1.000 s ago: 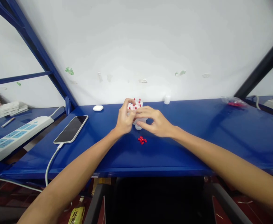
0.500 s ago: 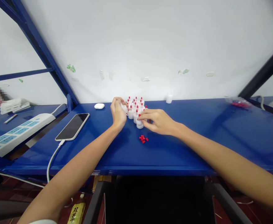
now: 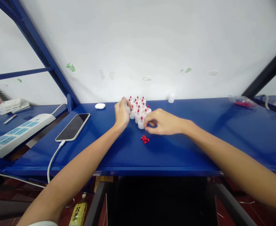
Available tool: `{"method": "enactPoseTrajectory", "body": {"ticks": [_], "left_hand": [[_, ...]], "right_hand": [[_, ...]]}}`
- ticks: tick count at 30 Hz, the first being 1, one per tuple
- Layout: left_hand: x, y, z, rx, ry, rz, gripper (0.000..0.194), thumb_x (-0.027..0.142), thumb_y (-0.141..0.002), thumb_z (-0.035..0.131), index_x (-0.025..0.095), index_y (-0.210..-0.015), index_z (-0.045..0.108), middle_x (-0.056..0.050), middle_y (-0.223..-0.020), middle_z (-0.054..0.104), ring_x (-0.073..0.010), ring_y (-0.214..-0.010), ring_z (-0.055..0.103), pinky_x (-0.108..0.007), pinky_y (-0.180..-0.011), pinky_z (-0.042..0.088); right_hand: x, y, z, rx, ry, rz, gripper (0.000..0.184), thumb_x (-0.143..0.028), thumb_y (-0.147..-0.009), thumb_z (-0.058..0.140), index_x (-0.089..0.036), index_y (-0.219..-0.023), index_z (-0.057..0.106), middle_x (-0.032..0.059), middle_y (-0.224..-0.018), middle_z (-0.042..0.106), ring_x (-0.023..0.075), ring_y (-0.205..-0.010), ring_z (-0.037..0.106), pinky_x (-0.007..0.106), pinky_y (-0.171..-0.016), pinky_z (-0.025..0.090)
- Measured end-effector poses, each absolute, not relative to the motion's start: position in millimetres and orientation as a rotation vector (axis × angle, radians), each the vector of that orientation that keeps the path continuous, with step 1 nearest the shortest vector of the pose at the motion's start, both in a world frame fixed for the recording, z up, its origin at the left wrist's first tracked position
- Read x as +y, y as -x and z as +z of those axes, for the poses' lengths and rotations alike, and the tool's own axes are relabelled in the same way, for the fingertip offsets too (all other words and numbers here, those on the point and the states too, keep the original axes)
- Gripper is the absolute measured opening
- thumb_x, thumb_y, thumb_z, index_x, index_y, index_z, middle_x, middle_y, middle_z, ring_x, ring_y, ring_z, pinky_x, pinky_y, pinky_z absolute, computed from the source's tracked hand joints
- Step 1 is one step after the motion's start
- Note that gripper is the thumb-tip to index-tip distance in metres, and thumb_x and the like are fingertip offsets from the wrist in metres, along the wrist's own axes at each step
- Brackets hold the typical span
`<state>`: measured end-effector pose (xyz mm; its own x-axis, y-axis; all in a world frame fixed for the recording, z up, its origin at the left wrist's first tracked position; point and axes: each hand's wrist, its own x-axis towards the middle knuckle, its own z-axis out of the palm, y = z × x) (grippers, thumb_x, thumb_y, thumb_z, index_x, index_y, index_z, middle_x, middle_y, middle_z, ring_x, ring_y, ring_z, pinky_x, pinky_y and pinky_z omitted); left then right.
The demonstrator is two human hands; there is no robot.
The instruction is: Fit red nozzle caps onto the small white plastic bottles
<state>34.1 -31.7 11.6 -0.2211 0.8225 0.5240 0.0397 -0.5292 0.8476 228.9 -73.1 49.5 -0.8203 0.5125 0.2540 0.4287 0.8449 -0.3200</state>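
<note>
My left hand (image 3: 121,114) is closed around a small white bottle (image 3: 128,109), mostly covered by the fingers. Just right of it, several small white bottles with red tips (image 3: 138,108) stand upright in a tight cluster. Against the right side of the frontmost bottle (image 3: 141,123) is my right hand (image 3: 160,121). Its thumb and fingers curl into a closed loop, and I cannot make out whether anything is between the fingertips. A little pile of small red caps (image 3: 145,139) lies on the blue table in front of the cluster.
A phone (image 3: 73,127) on a charging cable and a white earbud case (image 3: 100,106) lie on the left. Farther left is a power strip (image 3: 22,135). A white container (image 3: 171,98) stands by the wall, and a clear bag with red pieces (image 3: 243,102) is at far right.
My right hand's fingers have come off the front bottle's red tip and moved slightly right and down. My left hand has shifted a little toward the cluster, still holding the white bottle.
</note>
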Motion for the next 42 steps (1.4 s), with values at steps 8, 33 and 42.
{"method": "enactPoseTrajectory", "body": {"ticks": [8,33,42], "left_hand": [[-44.7,-39.3,9.6,0.976,-1.781,1.670,0.056,0.052,-0.098,0.036,0.020,-0.054,0.048,-0.001,-0.053,0.049,-0.0128,-0.051,0.045,-0.028,-0.054,0.038],[-61.3,-32.4,7.1,0.849,-2.346,1.424,0.031,0.046,-0.100,0.033,0.021,-0.102,0.052,0.005,-0.059,0.054,-0.0134,-0.051,0.049,-0.027,-0.058,0.038],[-57.9,-40.5,12.5,0.763,-1.851,1.586,0.013,0.031,-0.084,0.056,0.022,-0.088,0.048,0.009,-0.049,0.045,-0.0087,-0.039,0.040,-0.021,-0.044,0.032]], "right_hand": [[-74.1,-227.8,47.7,-2.911,0.872,0.667,0.023,-0.040,-0.077,0.077,-0.018,-0.081,0.075,-0.0049,-0.056,0.055,0.0092,-0.050,0.046,0.025,-0.056,0.035],[-71.2,-213.6,30.6,-2.015,0.576,0.408,0.010,-0.020,-0.083,0.061,-0.018,-0.084,0.071,0.0032,-0.082,0.069,0.0112,-0.062,0.059,0.027,-0.061,0.051],[-76.3,-210.3,24.1,-1.914,0.606,0.699,0.024,-0.023,-0.083,0.067,-0.020,-0.106,0.063,0.0051,-0.111,0.072,0.0074,-0.048,0.062,0.022,-0.043,0.049]]}}
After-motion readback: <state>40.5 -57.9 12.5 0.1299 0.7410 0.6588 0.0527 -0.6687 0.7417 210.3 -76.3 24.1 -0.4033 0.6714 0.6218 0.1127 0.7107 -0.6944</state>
